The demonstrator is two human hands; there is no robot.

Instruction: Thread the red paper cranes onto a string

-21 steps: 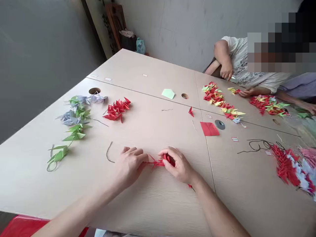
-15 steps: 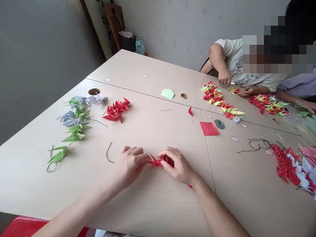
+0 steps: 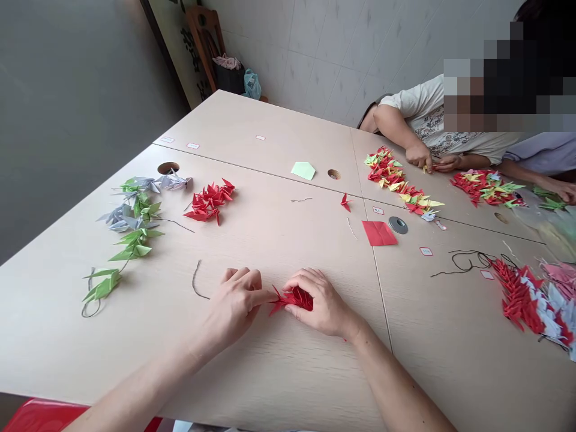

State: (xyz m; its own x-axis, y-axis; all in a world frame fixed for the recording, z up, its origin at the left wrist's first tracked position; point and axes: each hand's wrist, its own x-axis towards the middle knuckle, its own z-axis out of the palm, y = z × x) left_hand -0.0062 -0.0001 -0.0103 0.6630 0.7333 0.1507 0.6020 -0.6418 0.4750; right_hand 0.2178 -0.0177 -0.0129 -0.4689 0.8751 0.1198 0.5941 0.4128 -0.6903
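My left hand point(image 3: 236, 303) and my right hand point(image 3: 320, 306) meet over a small bunch of red paper cranes point(image 3: 290, 298) on the light wooden table point(image 3: 279, 372). The right hand's fingers curl round the bunch. The left hand pinches its pointed end from the left. A short dark thread point(image 3: 196, 281) lies just left of my left hand.
A string of green and grey cranes point(image 3: 130, 225) and a red crane cluster point(image 3: 210, 201) lie at the far left. A red paper square point(image 3: 379, 233), a round disc point(image 3: 398, 225) and a green sheet point(image 3: 303, 170) sit further back. Another person's hands point(image 3: 425, 159) work beside mixed cranes point(image 3: 400, 183). More cranes point(image 3: 533, 297) lie right.
My right hand has closed down over the red cranes and the bunch has drawn together. The other person's hands have come together over their own cranes.
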